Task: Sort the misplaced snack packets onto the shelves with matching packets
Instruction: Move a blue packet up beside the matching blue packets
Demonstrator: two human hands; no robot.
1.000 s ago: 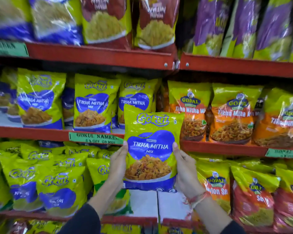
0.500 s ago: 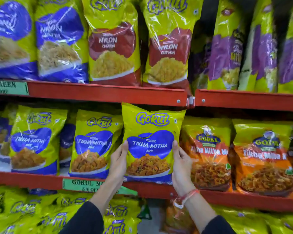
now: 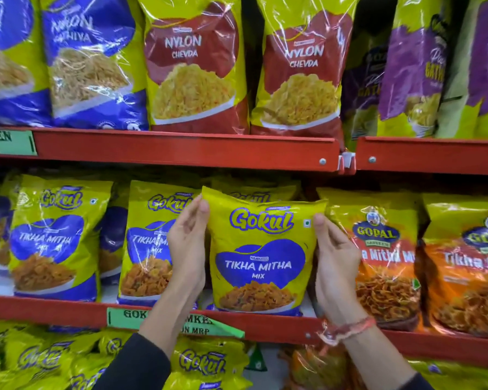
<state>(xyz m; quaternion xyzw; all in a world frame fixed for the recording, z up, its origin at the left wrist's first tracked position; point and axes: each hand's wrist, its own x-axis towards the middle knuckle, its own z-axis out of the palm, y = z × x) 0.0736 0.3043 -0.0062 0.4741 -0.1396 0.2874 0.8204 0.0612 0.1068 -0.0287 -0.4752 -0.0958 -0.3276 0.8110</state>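
Both hands, left (image 3: 187, 246) and right (image 3: 335, 257), grip the Gokul packet (image 3: 261, 254) upright on the middle shelf (image 3: 276, 325).

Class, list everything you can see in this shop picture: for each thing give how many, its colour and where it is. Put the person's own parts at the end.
Held Gokul Tikha Mitha packet: one, yellow and blue, upright on the middle shelf, between both hands.
Other Gokul Tikha Mitha packets: at least two in front, yellow and blue, middle shelf, left.
Gopal packets: two, yellow and orange, middle shelf, right.
Nylon Chevda packets: two, yellow and red, top shelf, centre.
Blue packets: two, top shelf, left.
Purple packets: several, top shelf, right.
Shelf edges: red.
Shelf label: green, top shelf edge, left.
Left hand: one, on the packet's left edge.
Right hand: one, on the right edge, red thread at the wrist.
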